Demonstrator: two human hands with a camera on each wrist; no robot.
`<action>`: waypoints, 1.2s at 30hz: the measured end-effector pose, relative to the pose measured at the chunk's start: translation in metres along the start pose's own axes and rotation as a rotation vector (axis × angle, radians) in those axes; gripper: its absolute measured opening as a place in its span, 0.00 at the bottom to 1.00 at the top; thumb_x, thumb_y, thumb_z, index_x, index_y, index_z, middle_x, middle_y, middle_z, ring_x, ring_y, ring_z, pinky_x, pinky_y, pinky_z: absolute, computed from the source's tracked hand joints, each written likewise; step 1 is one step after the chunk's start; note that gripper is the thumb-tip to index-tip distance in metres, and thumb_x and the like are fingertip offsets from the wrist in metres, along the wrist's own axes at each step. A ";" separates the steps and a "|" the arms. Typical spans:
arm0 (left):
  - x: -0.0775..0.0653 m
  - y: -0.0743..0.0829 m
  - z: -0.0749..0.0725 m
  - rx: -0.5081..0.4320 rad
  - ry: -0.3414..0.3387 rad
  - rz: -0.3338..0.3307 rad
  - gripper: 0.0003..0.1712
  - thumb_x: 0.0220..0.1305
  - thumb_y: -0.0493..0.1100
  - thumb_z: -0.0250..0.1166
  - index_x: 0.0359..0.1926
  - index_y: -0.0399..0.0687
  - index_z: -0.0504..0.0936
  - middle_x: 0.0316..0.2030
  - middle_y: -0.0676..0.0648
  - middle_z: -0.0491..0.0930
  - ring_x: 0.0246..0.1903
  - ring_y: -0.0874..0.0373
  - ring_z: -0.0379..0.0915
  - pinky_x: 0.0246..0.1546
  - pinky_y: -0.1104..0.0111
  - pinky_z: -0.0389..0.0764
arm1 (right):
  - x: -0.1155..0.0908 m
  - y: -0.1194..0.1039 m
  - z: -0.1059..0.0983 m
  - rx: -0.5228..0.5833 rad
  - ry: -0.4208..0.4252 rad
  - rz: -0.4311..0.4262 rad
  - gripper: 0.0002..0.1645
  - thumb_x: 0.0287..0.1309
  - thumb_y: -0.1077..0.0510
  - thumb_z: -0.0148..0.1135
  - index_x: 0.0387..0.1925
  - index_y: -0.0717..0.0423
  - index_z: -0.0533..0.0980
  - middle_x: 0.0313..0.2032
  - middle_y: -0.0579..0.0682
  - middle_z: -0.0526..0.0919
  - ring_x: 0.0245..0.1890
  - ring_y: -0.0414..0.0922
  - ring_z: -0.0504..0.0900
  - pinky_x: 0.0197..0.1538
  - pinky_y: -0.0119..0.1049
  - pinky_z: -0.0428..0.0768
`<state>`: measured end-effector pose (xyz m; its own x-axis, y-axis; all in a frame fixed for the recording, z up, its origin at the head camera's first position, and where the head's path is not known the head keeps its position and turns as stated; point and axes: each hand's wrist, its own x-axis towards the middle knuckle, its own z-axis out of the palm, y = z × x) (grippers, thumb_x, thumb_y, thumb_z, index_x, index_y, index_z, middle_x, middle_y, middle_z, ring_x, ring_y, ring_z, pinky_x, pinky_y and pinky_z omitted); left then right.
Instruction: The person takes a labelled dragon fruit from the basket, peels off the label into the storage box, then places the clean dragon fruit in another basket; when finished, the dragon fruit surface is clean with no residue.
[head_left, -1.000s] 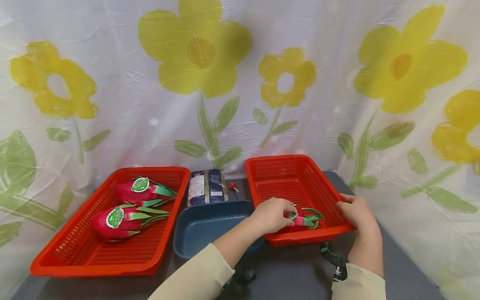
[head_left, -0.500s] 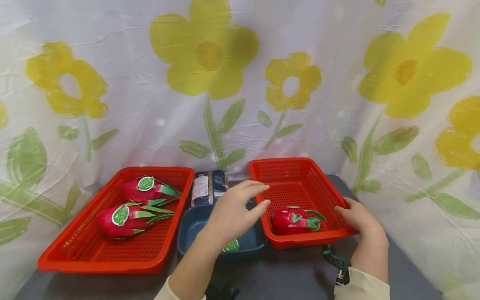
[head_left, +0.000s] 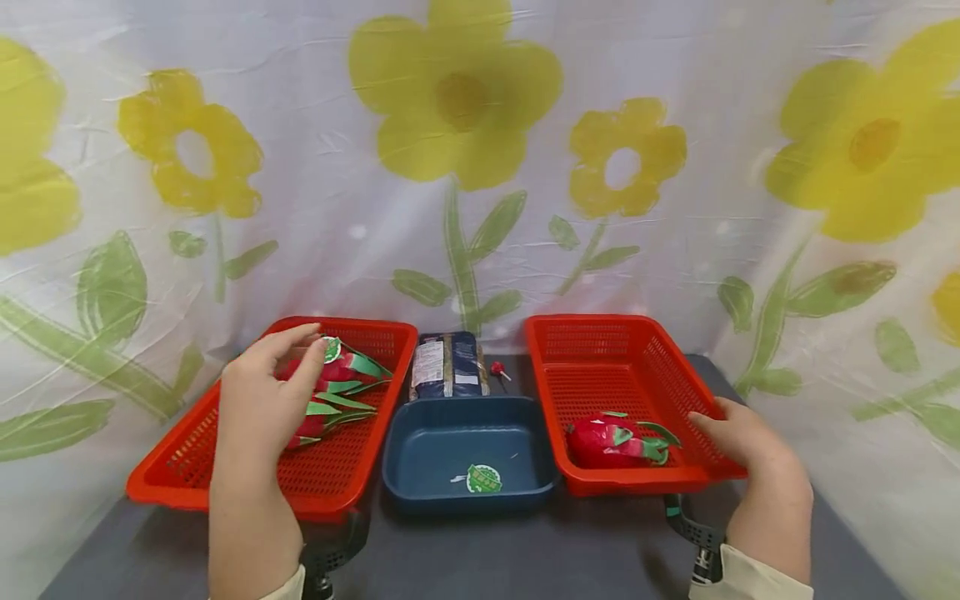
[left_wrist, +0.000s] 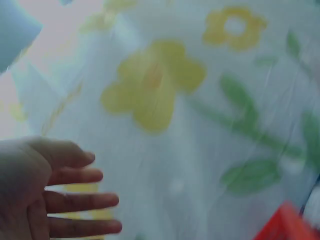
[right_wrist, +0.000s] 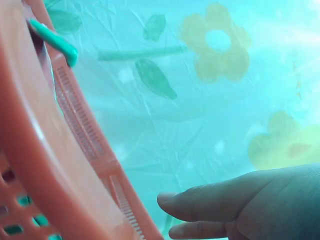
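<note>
The left hand [head_left: 264, 392], dipping carelessly, would be risking knocking the two dragon fruits [head_left: 343, 372] lying in the left red basket [head_left: 322, 477]; the right hand [head_left: 750, 446], pushing, would be risking tipping the right red basket [head_left: 588, 385], where another dragon fruit [head_left: 603, 442] is lying. The left fingers are standing wide, holding nothing; the right fingers are pointing straight toward the rim, contact remaining unclear

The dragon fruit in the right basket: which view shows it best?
The head view: the dragon fruit shows nearly whole. The right wrist view shows mainly a green tip, probably its leaf; left wrist, none.
</note>
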<state>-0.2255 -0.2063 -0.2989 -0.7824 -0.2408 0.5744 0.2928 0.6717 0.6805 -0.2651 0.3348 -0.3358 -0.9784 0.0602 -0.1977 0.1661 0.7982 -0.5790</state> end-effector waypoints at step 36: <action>-0.014 -0.151 -0.072 0.228 -0.125 -0.621 0.33 0.63 0.36 0.45 0.69 0.34 0.72 0.64 0.23 0.68 0.56 0.28 0.68 0.47 0.43 0.70 | -0.019 -0.229 0.149 -0.024 0.232 -0.877 0.21 0.64 0.57 0.70 0.58 0.52 0.82 0.51 0.48 0.84 0.49 0.46 0.83 0.54 0.44 0.82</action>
<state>-0.2196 -0.3552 -0.3769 -0.8299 -0.5564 0.0411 -0.3447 0.5693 0.7463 -0.2658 0.0613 -0.3170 -0.7533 -0.4577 0.4722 -0.6501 0.6269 -0.4294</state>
